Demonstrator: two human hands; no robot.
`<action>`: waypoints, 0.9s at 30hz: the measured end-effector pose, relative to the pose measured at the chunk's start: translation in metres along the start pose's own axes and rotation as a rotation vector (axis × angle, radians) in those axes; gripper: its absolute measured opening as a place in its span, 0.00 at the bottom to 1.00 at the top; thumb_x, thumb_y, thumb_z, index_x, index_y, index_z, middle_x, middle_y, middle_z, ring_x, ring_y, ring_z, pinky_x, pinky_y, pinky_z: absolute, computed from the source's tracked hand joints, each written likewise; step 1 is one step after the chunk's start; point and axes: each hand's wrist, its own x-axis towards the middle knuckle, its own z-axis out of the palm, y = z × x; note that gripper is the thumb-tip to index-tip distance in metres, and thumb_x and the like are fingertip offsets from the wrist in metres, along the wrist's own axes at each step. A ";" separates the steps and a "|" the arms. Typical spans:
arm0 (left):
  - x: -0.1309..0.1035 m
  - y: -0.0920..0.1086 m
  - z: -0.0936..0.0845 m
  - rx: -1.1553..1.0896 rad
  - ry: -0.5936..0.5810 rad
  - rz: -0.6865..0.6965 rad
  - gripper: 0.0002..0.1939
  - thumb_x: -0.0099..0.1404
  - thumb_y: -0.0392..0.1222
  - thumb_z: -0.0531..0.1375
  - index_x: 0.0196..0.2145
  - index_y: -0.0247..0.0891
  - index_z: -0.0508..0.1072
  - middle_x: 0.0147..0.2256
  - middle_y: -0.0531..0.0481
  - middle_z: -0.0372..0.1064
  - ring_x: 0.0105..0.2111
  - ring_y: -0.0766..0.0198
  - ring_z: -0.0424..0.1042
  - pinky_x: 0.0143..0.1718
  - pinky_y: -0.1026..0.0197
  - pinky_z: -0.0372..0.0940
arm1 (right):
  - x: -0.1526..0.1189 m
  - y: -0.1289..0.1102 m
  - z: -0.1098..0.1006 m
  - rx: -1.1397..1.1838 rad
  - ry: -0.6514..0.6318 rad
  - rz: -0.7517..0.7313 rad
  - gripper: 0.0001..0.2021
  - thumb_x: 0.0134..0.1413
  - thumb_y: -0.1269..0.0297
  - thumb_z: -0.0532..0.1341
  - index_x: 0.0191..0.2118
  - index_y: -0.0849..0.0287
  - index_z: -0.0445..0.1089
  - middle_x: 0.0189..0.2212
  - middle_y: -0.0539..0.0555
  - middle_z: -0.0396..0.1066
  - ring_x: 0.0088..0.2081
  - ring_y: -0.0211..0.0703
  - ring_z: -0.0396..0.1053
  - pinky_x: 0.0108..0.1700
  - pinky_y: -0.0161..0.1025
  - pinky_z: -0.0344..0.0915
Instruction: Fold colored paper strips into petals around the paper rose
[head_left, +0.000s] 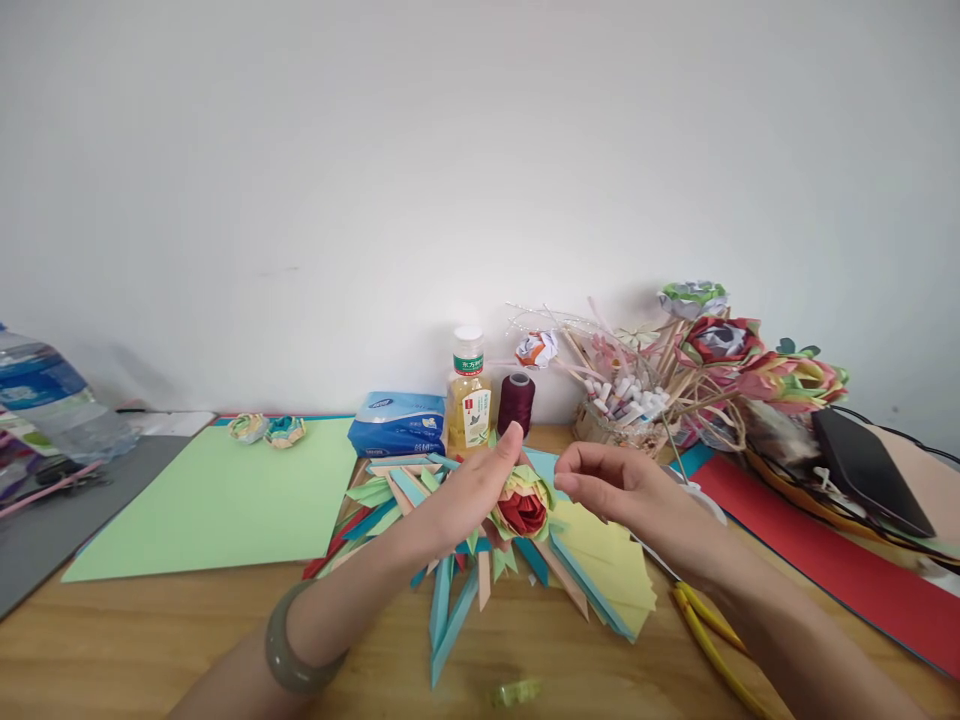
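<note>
My left hand [480, 487] is wrapped round a folded paper flower [523, 505], its thumb pointing up beside it. Red petals fill the flower's middle, with pale yellow and green ones round them. Just right of the flower hovers my right hand [611, 482], fingers curled and thumb near the index fingertip. Whether something thin is pinched there is too small to tell. Beneath both hands lie folded paper strips [450, 610] in blue, green, peach and red, and yellow paper sheets [611, 560].
Behind the hands stand a tissue pack [397, 425], a drink bottle [469, 400] and a dark thread spool [516, 402]. A basket [626, 432] of paper flowers is at back right. Yellow-handled scissors [709, 640] lie by my right forearm. Green paper [225, 500] covers the left side.
</note>
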 end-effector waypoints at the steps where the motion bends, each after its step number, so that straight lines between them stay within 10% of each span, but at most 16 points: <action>1: 0.000 0.000 0.000 0.043 0.011 0.020 0.30 0.55 0.71 0.49 0.29 0.38 0.65 0.18 0.57 0.60 0.15 0.71 0.59 0.14 0.69 0.59 | 0.000 0.001 0.000 0.005 -0.012 -0.003 0.14 0.46 0.53 0.64 0.24 0.59 0.64 0.20 0.45 0.56 0.24 0.33 0.51 0.26 0.33 0.48; 11: 0.003 0.004 -0.007 -0.217 -0.153 0.096 0.30 0.50 0.67 0.59 0.37 0.36 0.69 0.24 0.54 0.65 0.20 0.71 0.63 0.17 0.69 0.59 | 0.002 0.013 -0.005 0.202 0.039 -0.004 0.14 0.45 0.59 0.66 0.22 0.59 0.62 0.16 0.43 0.56 0.20 0.31 0.50 0.22 0.32 0.46; 18: 0.003 0.009 -0.008 -0.339 -0.106 0.145 0.26 0.38 0.41 0.74 0.36 0.36 0.73 0.32 0.52 0.71 0.32 0.67 0.70 0.35 0.66 0.63 | 0.003 0.013 -0.005 0.369 0.060 -0.060 0.14 0.45 0.56 0.68 0.23 0.60 0.67 0.19 0.47 0.66 0.22 0.32 0.58 0.24 0.30 0.55; 27: 0.005 0.011 -0.006 -0.394 -0.059 0.171 0.25 0.45 0.40 0.71 0.41 0.35 0.71 0.33 0.49 0.73 0.29 0.66 0.71 0.31 0.63 0.68 | 0.005 0.014 -0.004 0.220 0.086 -0.063 0.15 0.47 0.54 0.65 0.23 0.59 0.66 0.19 0.47 0.66 0.22 0.33 0.59 0.25 0.31 0.57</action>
